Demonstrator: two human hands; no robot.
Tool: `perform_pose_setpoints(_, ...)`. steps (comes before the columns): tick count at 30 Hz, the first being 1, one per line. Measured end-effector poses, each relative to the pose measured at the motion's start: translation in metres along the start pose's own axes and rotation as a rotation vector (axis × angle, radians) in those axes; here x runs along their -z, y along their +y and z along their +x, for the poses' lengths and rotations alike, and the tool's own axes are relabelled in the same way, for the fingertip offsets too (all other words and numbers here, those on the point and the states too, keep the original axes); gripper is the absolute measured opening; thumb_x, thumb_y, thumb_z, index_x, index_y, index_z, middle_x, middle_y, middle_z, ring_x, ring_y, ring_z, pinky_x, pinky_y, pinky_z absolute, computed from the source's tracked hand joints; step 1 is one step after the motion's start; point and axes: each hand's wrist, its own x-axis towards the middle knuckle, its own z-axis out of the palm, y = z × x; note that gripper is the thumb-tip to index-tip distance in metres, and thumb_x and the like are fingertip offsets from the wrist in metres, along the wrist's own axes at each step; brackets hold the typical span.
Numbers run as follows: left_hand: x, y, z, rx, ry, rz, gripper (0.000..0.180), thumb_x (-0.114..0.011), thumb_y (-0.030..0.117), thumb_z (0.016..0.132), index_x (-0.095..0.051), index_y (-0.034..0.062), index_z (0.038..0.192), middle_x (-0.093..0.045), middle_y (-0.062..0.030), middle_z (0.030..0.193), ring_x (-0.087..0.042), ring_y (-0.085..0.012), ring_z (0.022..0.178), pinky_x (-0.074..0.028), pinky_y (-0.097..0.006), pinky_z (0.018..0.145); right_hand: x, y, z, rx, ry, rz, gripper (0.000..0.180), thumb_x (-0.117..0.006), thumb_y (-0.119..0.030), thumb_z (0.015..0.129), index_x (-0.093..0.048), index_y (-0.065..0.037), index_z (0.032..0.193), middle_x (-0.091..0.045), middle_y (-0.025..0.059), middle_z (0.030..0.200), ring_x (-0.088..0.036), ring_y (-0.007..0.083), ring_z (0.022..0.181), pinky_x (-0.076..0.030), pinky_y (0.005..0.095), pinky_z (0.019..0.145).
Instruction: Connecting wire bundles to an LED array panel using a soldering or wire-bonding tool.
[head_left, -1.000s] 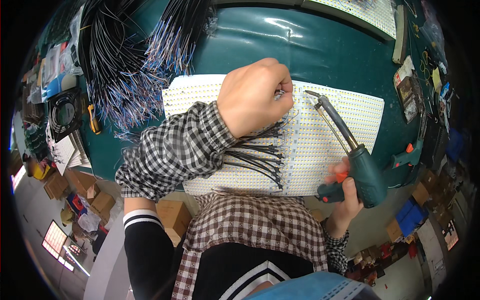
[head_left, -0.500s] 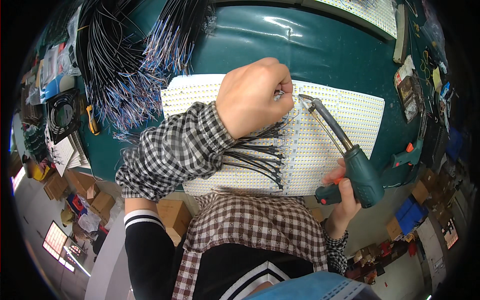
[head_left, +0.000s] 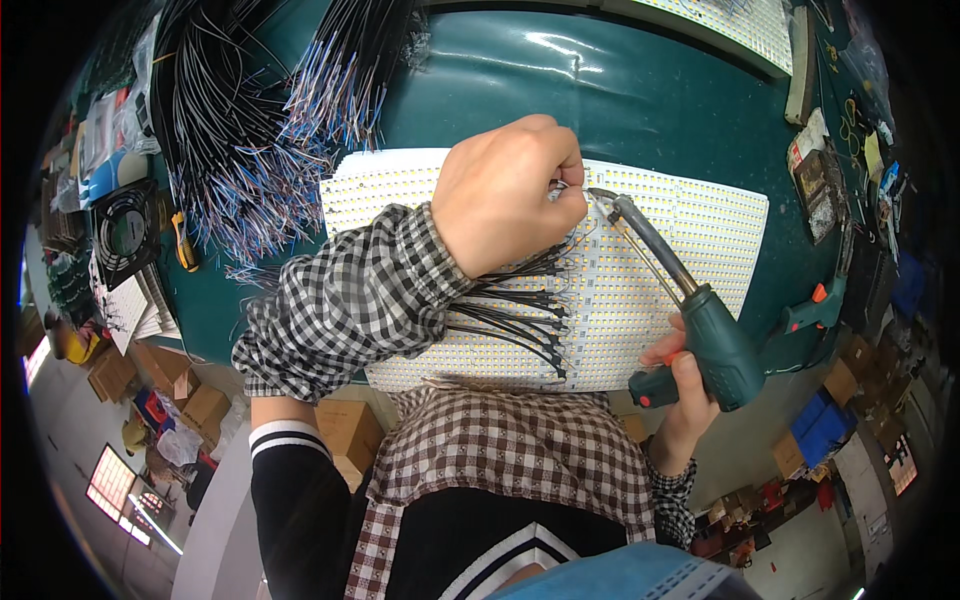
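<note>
My left hand (head_left: 512, 195) is closed in a pinch above a white LED board (head_left: 690, 250) dotted with rows of small yellowish chips. Whatever its fingertips hold is hidden by the fingers. A dark green soldering gun (head_left: 724, 345) is gripped in my right hand (head_left: 690, 392), around its handle. The gun's bent metal tip (head_left: 597, 192) reaches over the board, right beside the left fingertips. Several short black cables (head_left: 510, 312) lie across the board below the left hand, their ends lined up along a strip near its middle.
Thick bundles of black cables (head_left: 215, 110) with blue and white ends cover the far left of the green table (head_left: 490, 65). A black fan (head_left: 125, 232) and yellow-handled screwdriver (head_left: 184, 242) lie left. Another LED board (head_left: 735, 28) is at the back; a green tool (head_left: 815, 308) lies right.
The soldering gun has shifted slightly left in my right hand, its tip moving closer to the left fingertips. My left hand has stayed in place.
</note>
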Motion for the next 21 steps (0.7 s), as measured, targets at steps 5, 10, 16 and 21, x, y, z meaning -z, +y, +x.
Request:
perform_pose_setpoints(5,-0.001,-0.0002,0.0004,-0.002,0.003,-0.001,0.007,-0.061,0.011,0.068,-0.06,0.0045,0.07,-0.059,-0.0091,0.074,-0.059,-0.0278,0.068,-0.048,-0.037,0.061,0.0004,0.0034,-0.0009,0.014,0.014,0.0,0.045,-0.059,-0.023,0.081,-0.053,0.01,0.111,-0.061,0.0118,0.073,-0.059,0.0192,0.062,-0.049,0.0297,0.06)
perform_pose_setpoints(10,-0.0006,0.0001,0.0005,-0.003,0.011,0.001,0.007,-0.061,0.011,0.068,-0.06,0.0046,0.07,-0.059,-0.0089,0.073,-0.059,-0.0279,0.068,-0.048,-0.037,0.061,0.0048,0.0059,-0.0008,0.044,-0.033,0.041,0.036,-0.061,-0.011,0.08,-0.055,0.009,0.109,-0.064,0.0123,0.078,-0.061,0.0184,0.068,-0.049,0.0304,0.065)
perform_pose_setpoints(16,0.0003,0.0015,0.0009,0.005,0.006,0.009,0.007,-0.061,0.012,0.068,-0.06,0.0048,0.069,-0.059,-0.0091,0.073,-0.059,-0.0281,0.067,-0.048,-0.037,0.061,0.0019,-0.001,-0.0013,0.046,-0.004,-0.039,0.044,-0.055,-0.023,0.083,-0.051,0.011,0.11,-0.06,0.0117,0.073,-0.059,0.0195,0.064,-0.048,0.0304,0.061)
perform_pose_setpoints(21,0.0005,0.0003,-0.0003,-0.003,0.002,0.007,0.009,-0.062,0.012,0.069,-0.06,0.0043,0.072,-0.059,-0.0094,0.074,-0.059,-0.0282,0.067,-0.047,-0.037,0.061,0.0003,-0.0039,-0.002,0.033,0.009,-0.024,0.044,-0.055,-0.023,0.083,-0.051,0.011,0.109,-0.059,0.0121,0.073,-0.059,0.02,0.064,-0.048,0.0305,0.061)
